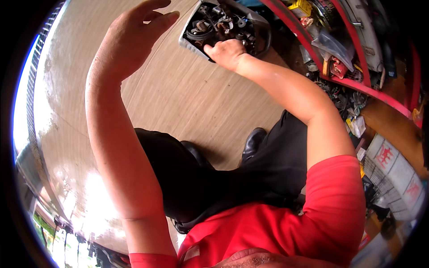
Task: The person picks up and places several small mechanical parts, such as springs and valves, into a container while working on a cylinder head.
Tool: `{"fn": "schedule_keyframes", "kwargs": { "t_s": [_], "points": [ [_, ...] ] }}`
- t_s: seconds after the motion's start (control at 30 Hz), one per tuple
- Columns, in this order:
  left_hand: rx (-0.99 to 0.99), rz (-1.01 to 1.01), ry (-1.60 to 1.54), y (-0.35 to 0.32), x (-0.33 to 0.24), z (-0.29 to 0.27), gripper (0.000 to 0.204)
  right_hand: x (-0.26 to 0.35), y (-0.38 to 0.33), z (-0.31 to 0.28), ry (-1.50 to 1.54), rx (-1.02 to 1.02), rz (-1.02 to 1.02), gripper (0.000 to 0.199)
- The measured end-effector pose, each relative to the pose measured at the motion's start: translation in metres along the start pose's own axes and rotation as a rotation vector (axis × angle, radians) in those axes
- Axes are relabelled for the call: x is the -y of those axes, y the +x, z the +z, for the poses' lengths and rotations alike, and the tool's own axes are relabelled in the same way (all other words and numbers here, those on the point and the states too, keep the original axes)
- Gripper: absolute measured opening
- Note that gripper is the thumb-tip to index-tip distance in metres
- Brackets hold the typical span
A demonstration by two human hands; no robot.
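Observation:
A grey plastic bin (190,42) stands on the floor at the top middle, filled with dark metal and rubber parts (223,27) of several shapes. My right hand (228,52) is at the bin's near side, over the rim and against the parts. Its thumb points left, while the other fingertips are hidden, so what they hold, if anything, does not show. To the left of the bin, my left hand (129,35) is raised above the floor. The thumb and a finger are apart there, with nothing visible between them; the rest of its fingers are hidden.
Wood-patterned floor (178,98) lies between my shoes (254,142) and the bin. On the right stands a red metal frame (357,87) with packages and a clear plastic bag (333,47). Loose small parts (342,96) are heaped below it. Bright glare covers the left side.

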State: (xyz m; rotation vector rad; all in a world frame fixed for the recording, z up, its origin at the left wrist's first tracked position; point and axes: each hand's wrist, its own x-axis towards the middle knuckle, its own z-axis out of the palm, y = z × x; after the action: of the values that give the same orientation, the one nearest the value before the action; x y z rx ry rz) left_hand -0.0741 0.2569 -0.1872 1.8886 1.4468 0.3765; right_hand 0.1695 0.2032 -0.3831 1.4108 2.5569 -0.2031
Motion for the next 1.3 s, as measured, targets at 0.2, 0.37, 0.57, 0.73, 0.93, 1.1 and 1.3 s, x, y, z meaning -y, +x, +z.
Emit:
{"fn": "schedule_keyframes", "kwargs": {
  "t_s": [0.2,0.37,0.57,0.73,0.93,1.1,1.3],
  "points": [
    [-0.021,0.004,-0.009,-0.005,0.004,-0.006,0.047,-0.034,-0.015,-0.026,-0.036,-0.008,-0.051,0.008],
    [0.009,0.017,-0.024,-0.003,0.004,0.0,0.045,-0.041,-0.017,-0.03,-0.103,0.027,-0.045,0.01],
    [0.036,-0.027,-0.03,-0.008,0.004,-0.005,0.044,-0.017,-0.004,-0.05,-0.158,0.245,0.05,0.022],
    [0.0,-0.017,0.019,-0.01,-0.004,0.001,0.045,-0.01,-0.005,-0.013,-0.192,0.066,-0.113,0.018],
    [0.018,-0.013,0.021,-0.006,-0.001,0.003,0.046,-0.006,-0.004,0.0,-0.152,0.172,-0.076,0.016],
    [0.021,-0.057,0.005,-0.014,-0.001,-0.006,0.046,-0.003,-0.018,-0.021,-0.245,0.285,-0.101,0.017],
    [-0.02,-0.026,0.001,-0.017,0.006,-0.011,0.043,-0.023,-0.043,-0.01,-0.221,0.156,-0.166,0.016]
  ]
}}
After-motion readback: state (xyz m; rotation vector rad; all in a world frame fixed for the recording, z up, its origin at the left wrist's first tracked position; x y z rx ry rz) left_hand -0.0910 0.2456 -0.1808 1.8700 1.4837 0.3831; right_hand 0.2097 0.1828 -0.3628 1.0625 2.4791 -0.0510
